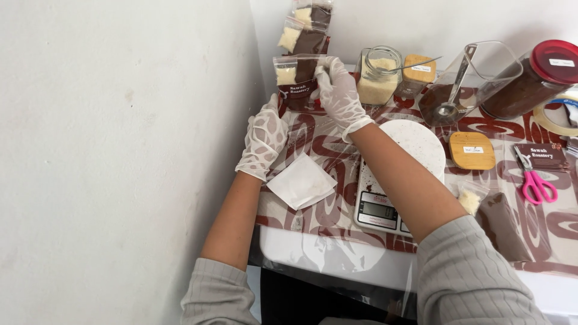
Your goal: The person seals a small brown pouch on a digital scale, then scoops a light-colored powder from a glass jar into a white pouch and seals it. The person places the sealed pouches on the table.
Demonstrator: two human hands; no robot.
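Observation:
Both my hands wear thin clear gloves. My right hand [338, 90] reaches across to the far left and pinches the top of a small clear pouch [295, 81] filled with brown powder and a pale granular portion. My left hand [265, 137] holds the same pouch from below at its lower left edge. Two more filled pouches [307, 29] lean against the wall just behind it. A white square of paper [301, 182] lies on the patterned cloth below my left hand.
A white digital scale [391, 192] lies under my right forearm. Behind stand a glass jar of pale granules [378, 77], a tilted clear container with spoon [463, 81], and a red-lidded jar [533, 78]. Wooden lid [472, 150], pink scissors [536, 183], tape roll [560, 114], another pouch [497, 219].

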